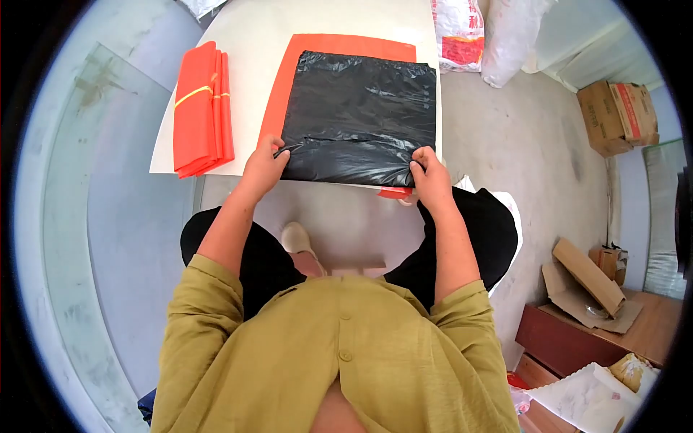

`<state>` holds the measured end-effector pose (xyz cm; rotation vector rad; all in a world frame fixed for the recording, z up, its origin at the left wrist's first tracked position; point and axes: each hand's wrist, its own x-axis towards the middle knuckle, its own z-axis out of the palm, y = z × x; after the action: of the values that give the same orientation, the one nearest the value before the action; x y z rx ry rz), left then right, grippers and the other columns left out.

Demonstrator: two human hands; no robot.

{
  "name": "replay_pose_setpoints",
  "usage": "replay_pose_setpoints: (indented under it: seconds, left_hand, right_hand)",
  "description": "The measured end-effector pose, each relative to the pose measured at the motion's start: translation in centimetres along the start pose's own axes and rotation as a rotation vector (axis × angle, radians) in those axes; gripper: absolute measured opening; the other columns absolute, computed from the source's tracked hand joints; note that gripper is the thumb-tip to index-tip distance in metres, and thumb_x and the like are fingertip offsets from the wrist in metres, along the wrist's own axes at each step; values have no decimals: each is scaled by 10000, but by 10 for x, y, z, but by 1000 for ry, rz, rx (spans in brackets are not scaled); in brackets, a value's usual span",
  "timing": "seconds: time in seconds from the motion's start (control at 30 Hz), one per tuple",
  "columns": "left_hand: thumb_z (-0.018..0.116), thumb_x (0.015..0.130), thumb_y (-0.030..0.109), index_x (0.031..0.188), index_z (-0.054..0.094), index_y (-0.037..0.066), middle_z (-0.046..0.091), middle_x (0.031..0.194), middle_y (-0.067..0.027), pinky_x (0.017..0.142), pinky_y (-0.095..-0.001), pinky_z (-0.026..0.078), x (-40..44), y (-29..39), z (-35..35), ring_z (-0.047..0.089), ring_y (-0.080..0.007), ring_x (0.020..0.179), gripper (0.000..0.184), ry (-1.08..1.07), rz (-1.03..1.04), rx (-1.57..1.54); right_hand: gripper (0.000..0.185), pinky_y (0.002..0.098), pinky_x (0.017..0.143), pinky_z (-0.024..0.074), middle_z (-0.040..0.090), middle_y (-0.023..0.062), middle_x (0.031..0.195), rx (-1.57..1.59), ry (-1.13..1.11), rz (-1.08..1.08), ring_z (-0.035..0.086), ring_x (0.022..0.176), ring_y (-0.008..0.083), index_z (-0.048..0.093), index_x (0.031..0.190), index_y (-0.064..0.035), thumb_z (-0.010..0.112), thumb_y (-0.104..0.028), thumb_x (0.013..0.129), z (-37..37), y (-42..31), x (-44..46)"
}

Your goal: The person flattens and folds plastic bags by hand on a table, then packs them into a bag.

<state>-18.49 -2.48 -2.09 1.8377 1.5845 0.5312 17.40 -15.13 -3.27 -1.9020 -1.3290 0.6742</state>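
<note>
A black plastic sheet or bag [361, 97] lies spread on top of an orange-red sheet [354, 43] on the white table [245, 29]. Its near part hangs at the table's front edge. My left hand [267, 166] pinches the black plastic at its left side, near the front. At the right front side, my right hand [431, 177] grips the same plastic between thumb and fingers. Folded orange-red bundles [196, 108], tied with yellow bands, rest at the table's left, apart from both hands.
White sacks [460, 36] stand beyond the table's right side. Cardboard boxes [617, 119] sit by the wall at the right. Flattened cardboard [588, 289] lies on a reddish-brown wooden surface [646, 325] at the lower right. My legs are under the table's front edge.
</note>
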Motion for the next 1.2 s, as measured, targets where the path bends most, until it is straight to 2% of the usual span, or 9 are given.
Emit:
replay_pose_setpoints:
  seconds: [0.13, 0.27, 0.37, 0.57, 0.67, 0.77, 0.87, 1.07, 1.2]
  left_hand:
    - [695, 983, 212, 1199, 531, 58, 707, 1058, -246, 870, -457, 544, -1, 9, -1, 713, -406, 1009, 312, -6, -92, -6]
    - [697, 982, 203, 1186, 500, 68, 695, 1016, -242, 859, -451, 547, -8, 6, 11, 710, -401, 968, 314, 103, -9, 78]
    - [680, 977, 135, 1215, 518, 82, 711, 1018, -174, 814, -415, 540, -8, -4, 17, 688, -303, 883, 293, 143, 22, 39]
    - [735, 924, 87, 1241, 600, 93, 673, 1132, -103, 897, -386, 526, -18, -8, 11, 650, -268, 1087, 345, 108, 129, -104]
    - [766, 886, 80, 1232, 668, 101, 635, 1263, -146, 966, -380, 535, -21, -11, 9, 661, -307, 1117, 361, 67, 247, -21]
    - [811, 834, 91, 1266, 697, 119, 567, 1375, -144, 977, -386, 545, -30, -4, 6, 659, -296, 1129, 448, 56, 369, 89]
    - [855, 756, 74, 1298, 686, 118, 524, 1398, -159, 1069, -413, 514, -51, 36, -10, 620, -324, 1222, 570, -29, 276, 125]
    - [782, 711, -4, 1350, 676, 137, 524, 1443, -219, 981, -491, 556, -43, 24, -3, 654, -434, 1133, 663, -14, 363, 343]
    - [736, 724, -30, 1345, 688, 123, 564, 1404, -209, 934, -484, 557, -47, 24, 2, 667, -407, 1106, 641, 105, 545, 474]
  right_hand:
    - [131, 365, 878, 534, 713, 105, 967, -2, -14, -24, 700, 936, 287, 695, 1108, -28, 638, -91, 1007, -2, 2, -2]
    - [215, 416, 937, 540, 702, 164, 1132, -69, -59, -124, 679, 1085, 373, 742, 1145, -61, 679, -150, 959, -8, 2, -2]
    - [284, 410, 963, 535, 659, 136, 1222, -127, -128, -159, 657, 1146, 348, 746, 1187, -73, 725, -183, 927, -20, -10, -8]
    - [517, 425, 1009, 537, 562, 135, 1394, -217, -200, -235, 628, 1240, 325, 702, 1322, -108, 832, -178, 827, -30, -11, -18]
    - [605, 441, 1015, 542, 536, 147, 1438, -285, -228, -198, 619, 1255, 346, 671, 1370, -124, 851, -155, 793, -31, -21, -24]
    - [642, 457, 1017, 544, 522, 146, 1461, -340, -215, -245, 614, 1256, 367, 654, 1393, -135, 853, -149, 783, -30, -21, -27]
    - [612, 460, 1020, 543, 534, 151, 1443, -358, -195, -256, 614, 1250, 378, 667, 1375, -133, 839, -119, 788, -31, -25, -29]
    - [583, 466, 1010, 543, 563, 170, 1432, -454, -148, -348, 628, 1222, 392, 689, 1345, -129, 767, -34, 776, -35, -29, -28]
    - [572, 471, 997, 544, 591, 187, 1403, -518, -97, -413, 638, 1195, 402, 709, 1323, -129, 718, 7, 767, -30, -19, -29]
